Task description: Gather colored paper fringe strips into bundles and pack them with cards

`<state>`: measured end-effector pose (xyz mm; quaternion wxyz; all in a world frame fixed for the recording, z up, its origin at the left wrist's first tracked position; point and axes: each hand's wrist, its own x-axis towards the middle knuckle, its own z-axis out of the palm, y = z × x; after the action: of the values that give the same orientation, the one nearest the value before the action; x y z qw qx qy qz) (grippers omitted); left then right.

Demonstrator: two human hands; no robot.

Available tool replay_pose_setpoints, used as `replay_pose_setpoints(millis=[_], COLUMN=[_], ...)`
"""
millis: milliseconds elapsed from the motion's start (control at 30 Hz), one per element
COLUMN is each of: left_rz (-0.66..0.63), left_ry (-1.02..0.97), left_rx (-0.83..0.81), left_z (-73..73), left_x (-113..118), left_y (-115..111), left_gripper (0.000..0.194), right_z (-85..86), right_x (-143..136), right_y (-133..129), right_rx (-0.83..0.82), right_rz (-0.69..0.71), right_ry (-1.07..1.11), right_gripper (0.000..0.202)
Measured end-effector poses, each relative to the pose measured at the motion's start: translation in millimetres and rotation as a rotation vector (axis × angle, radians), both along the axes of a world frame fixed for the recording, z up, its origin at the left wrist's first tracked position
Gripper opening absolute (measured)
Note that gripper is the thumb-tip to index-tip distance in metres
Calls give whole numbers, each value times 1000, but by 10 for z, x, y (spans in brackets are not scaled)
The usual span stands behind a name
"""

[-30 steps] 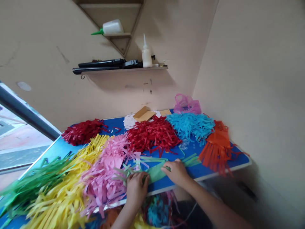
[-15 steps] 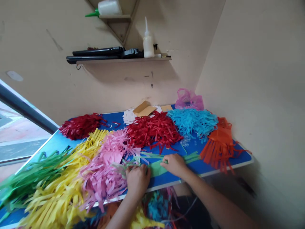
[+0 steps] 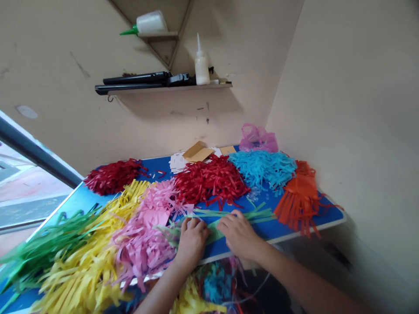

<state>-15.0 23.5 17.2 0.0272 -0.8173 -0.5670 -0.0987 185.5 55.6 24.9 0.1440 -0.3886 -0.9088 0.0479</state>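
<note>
- Your left hand (image 3: 193, 235) is at the lower middle of the frame, its fingers curled and close together on the light green fringed paper (image 3: 214, 231); whether it pinches the paper, you cannot tell.
- Your right hand (image 3: 238, 233) is just beside it, toward the right, bent over the same paper with its fingers close together; its thumb is hidden, so its grip cannot be told.
- That paper lies flat near the front edge of the blue table (image 3: 268, 227), at the lower centre, with strips reaching out past both your hands.
- Touching its left end you have the pink fringe (image 3: 144, 244), then the yellow fringe (image 3: 88, 257) and the darker green fringe (image 3: 52, 244) toward the lower left.
- Behind your hands, near the centre, sits a red fringe pile (image 3: 211, 181), with the light blue fringe (image 3: 265, 168) touching it and the orange fringe (image 3: 301, 194) farther right.
- At the upper centre, an upright bottle (image 3: 202, 70) stands on the shelf (image 3: 170, 89).
</note>
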Motion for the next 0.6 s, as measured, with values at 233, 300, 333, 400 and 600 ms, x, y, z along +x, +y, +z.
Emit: replay_pose_setpoints(millis=[233, 300, 333, 400, 600], left_rz=[1, 19, 25, 34, 46], left_ry=[-45, -49, -53, -66, -126], left_rx=[47, 39, 35, 30, 25], left_z=[-10, -19, -24, -34, -76], left_x=[45, 55, 54, 38, -72], left_y=[-133, -104, -78, -21, 46], left_gripper=[22, 20, 21, 26, 20], right_z=[-203, -214, -213, -203, -212], right_x=[102, 127, 137, 152, 171], right_y=[146, 215, 241, 267, 301], right_rx=[-121, -149, -161, -170, -146], right_rz=[104, 107, 106, 107, 65], right_ry=[84, 105, 113, 121, 86], right_gripper=[31, 32, 33, 33, 16])
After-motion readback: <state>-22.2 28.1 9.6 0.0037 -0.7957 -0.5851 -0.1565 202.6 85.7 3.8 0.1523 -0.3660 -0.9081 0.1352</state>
